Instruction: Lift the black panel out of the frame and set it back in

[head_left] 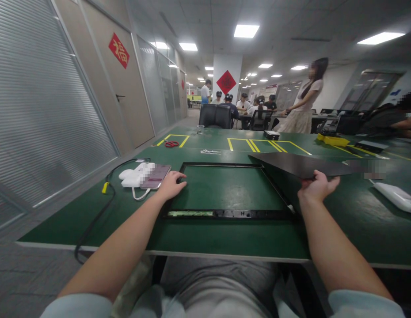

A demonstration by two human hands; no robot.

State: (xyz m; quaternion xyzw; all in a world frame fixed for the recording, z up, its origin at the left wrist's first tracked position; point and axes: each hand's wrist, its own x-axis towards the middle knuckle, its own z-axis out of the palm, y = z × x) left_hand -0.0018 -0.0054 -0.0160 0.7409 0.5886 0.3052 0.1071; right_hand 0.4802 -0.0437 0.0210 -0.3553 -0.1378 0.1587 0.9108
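Note:
A thin, flat black panel (291, 164) is raised at a tilt over the right side of a rectangular black frame (222, 164). My right hand (316, 187) holds the panel by its near edge, the fingers partly hidden under it. The frame lies on the green table, with a green strip (190, 213) set in the left part of its near bar. At the frame's left side rests my left hand (172, 184), covering part of that bar, its fingers and thumb apart.
Left of the frame lie a phone (155, 176), white devices (134, 176) and a black cable (99, 221). Red scissors (171, 144) and a clear cup (200, 129) stand farther back. A white device (396, 196) lies right. Several people are beyond the green table (232, 240).

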